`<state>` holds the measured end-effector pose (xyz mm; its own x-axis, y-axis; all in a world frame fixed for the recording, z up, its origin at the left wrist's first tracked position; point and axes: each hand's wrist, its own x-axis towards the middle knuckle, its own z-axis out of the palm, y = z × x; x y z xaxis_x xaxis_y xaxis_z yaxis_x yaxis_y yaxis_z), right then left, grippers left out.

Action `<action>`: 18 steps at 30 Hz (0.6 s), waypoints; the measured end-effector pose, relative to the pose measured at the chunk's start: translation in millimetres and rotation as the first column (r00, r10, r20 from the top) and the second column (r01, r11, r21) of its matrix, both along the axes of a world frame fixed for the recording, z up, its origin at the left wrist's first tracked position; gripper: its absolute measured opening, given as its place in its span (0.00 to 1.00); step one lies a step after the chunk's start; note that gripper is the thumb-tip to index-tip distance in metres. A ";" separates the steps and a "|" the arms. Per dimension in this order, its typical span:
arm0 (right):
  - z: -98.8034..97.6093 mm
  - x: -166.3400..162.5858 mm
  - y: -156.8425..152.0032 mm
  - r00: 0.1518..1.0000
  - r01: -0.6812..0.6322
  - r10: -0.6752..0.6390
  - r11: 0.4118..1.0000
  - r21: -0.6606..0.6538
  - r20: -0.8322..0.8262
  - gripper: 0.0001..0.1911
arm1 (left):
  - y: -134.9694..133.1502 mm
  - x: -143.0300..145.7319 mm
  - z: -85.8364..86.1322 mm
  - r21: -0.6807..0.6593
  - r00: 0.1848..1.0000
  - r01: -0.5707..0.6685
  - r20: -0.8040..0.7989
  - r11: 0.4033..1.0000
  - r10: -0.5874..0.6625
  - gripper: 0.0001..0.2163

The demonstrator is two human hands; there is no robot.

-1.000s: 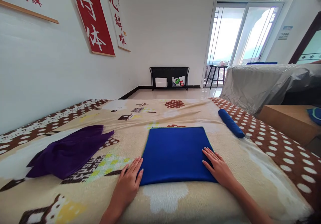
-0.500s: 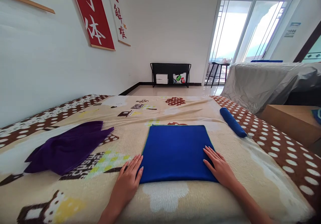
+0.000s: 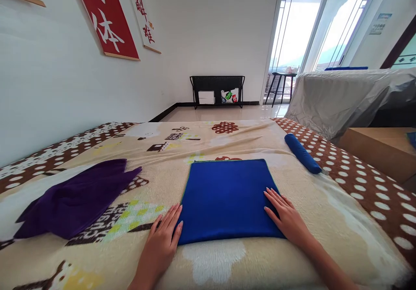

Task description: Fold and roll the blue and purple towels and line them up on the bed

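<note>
Both grips were released, fingers laid out flat with nothing pinched. The left grip [image 3: 164,238] rested mostly on the blanket [image 3: 253,268], its fingertips and thumb at the near left edge of a blue cloth [image 3: 227,203]. The right grip [image 3: 286,218] lay over the opposite edge, fingers reaching a little onto the top and thumb pointing inward. The cloth lay flat between the two grips, spreading away beyond the fingertips; such a placing on both sides probably served to keep it square and smooth, though how hard either palm pressed could not be told. Its side nearest the wrists looked rounded and bare of the green edging seen elsewhere, which suggested a fold.

A purple cloth [image 3: 74,199] lay loosely crumpled, well to the left of the left grip, seemingly put there to be out of the way. A blue roll [image 3: 302,153] lay beyond the right grip, untouched, near the blanket's spotted border [image 3: 364,186]; its compact shape likely let it take up little room beside the flat cloth.
</note>
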<state>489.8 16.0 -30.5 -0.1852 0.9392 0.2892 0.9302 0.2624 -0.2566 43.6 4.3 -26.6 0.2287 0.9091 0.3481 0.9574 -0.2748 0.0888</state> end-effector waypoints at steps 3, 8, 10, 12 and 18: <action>-0.5 -0.1 0.2 1.000 0.000 0.000 1.000 -0.002 0.016 0.31 | 0.4 -1.5 -2.9 0.033 1.000 0.018 -0.026 0.999 -0.017 0.27; -4.1 2.5 0.6 0.999 0.001 -0.001 1.000 0.001 0.048 0.31 | -0.8 -1.7 -0.1 0.065 0.998 0.031 -0.061 0.997 -0.027 0.29; -4.3 2.9 0.3 0.999 -0.005 0.005 1.000 0.005 0.050 0.32 | -1.6 0.0 3.9 0.074 0.997 0.031 -0.072 0.997 -0.026 0.30; -3.7 2.5 0.1 0.999 -0.010 0.010 1.000 0.006 0.051 0.32 | -2.1 2.6 8.1 0.099 0.996 0.029 -0.088 0.995 -0.021 0.29; -7.9 7.7 1.0 0.994 -0.032 0.028 0.999 0.035 0.102 0.34 | -2.4 2.2 12.2 0.135 0.990 0.054 -0.136 0.989 -0.035 0.30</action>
<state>497.5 17.1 -38.4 -0.2436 0.9219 0.3013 0.9425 0.2984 -0.1509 45.8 1.9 -14.4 0.3205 0.8423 0.4334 0.9447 -0.3181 -0.0803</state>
